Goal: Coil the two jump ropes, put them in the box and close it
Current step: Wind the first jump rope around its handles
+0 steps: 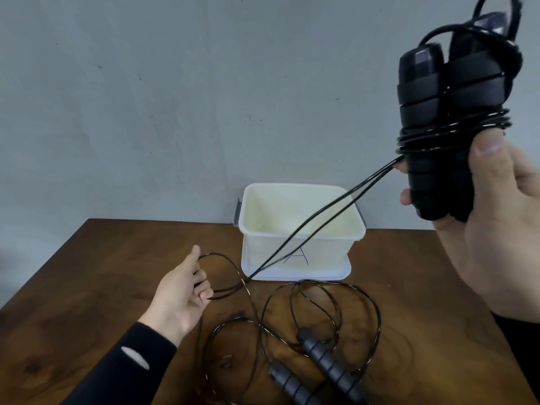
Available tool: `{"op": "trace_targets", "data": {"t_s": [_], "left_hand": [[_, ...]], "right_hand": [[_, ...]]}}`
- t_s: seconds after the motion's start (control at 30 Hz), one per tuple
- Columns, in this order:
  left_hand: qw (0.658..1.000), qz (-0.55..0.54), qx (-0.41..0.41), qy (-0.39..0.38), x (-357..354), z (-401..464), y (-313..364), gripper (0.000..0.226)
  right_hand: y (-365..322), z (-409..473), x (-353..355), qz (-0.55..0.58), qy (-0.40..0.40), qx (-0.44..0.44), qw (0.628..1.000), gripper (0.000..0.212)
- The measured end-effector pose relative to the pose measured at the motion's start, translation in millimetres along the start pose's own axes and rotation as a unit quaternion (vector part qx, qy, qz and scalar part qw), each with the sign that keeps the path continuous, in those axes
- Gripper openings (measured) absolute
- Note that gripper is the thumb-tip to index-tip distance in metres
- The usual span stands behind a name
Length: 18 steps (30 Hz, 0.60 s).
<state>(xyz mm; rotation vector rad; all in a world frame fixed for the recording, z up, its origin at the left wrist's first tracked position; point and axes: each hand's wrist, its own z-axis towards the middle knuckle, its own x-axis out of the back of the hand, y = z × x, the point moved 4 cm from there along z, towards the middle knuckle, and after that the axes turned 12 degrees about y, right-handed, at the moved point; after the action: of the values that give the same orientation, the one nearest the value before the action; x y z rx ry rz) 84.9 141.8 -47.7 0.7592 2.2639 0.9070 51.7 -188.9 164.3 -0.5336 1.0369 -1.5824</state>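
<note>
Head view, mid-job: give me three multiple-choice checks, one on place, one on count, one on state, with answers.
1. Where do the second rope's handles lie?
A. in the box
B. on the table in front of the box
C. in the left hand

2. How many handles does the right hand grip?
A. one
B. two
C. four

3. The box is
A. open, nothing inside
B. lidded
C. tipped over

Answers: 1 B, both handles rest on the table nearer the camera; 2 B, two black handles side by side, cord wound round them; 3 A, it stands upright with a bare interior. The left hand holds only cord.
</note>
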Motion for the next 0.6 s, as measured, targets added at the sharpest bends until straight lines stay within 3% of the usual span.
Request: {"op": "trace_targets", "data": {"t_s": [0.07, 0.1, 0.13, 0.2, 0.23, 0.33, 0.37, 0.43, 0.47, 0.53, 0.6], "left_hand": [[0.993, 0.096, -0.071, 0.007, -1.2, 1.5, 4.4, 0.008], [0.976, 0.173, -0.131, 0.012, -2.1, 0.4, 9.0, 0.013], [0.939, 0.274, -0.207, 0.021, -4.8, -2.8, 14.4, 0.025], [0.822, 0.434, -0.368, 0.021, -16.2, -20.2, 25.4, 0.045], [0.777, 0.452, -0.437, 0.013, -24.7, -36.0, 31.3, 0.048], [0.731, 0.431, -0.528, -0.025, -54.5, -92.0, 45.0, 0.032], [0.696, 0.461, -0.549, -0.036, -64.6, -110.0, 46.5, 0.031], [0.630, 0.505, -0.581, -0.099, -81.3, -139.0, 42.1, 0.054], [0.633, 0.504, -0.565, -0.162, -89.8, -148.7, 37.0, 0.067], [0.688, 0.462, -0.479, -0.290, -104.2, -158.7, 23.6, 0.081], [0.724, 0.408, -0.426, -0.356, -114.2, -159.9, 10.9, 0.050]], "right_hand": [[-0.5, -3.4, -2.8, -0.004, -0.009, -0.010, 1.000, 0.037], [-0.8, -5.5, -4.5, -0.005, -0.016, -0.014, 1.000, 0.038], [-0.9, -7.9, -6.1, -0.006, -0.023, -0.020, 1.000, 0.039], [0.3, -12.9, -9.0, -0.015, -0.031, -0.035, 0.999, 0.042], [1.4, -15.5, -11.1, -0.024, -0.038, -0.042, 0.998, 0.044], [7.0, -24.0, -18.9, -0.051, -0.069, -0.053, 0.995, 0.054], [9.7, -26.4, -20.9, -0.052, -0.077, -0.060, 0.994, 0.058], [14.2, -30.5, -24.3, -0.053, -0.092, -0.072, 0.992, 0.062], [15.5, -32.3, -25.9, -0.054, -0.098, -0.077, 0.991, 0.062], [17.5, -36.4, -28.5, -0.052, -0.107, -0.092, 0.989, 0.064], [18.6, -40.0, -30.2, -0.053, -0.122, -0.105, 0.985, 0.067]]}}
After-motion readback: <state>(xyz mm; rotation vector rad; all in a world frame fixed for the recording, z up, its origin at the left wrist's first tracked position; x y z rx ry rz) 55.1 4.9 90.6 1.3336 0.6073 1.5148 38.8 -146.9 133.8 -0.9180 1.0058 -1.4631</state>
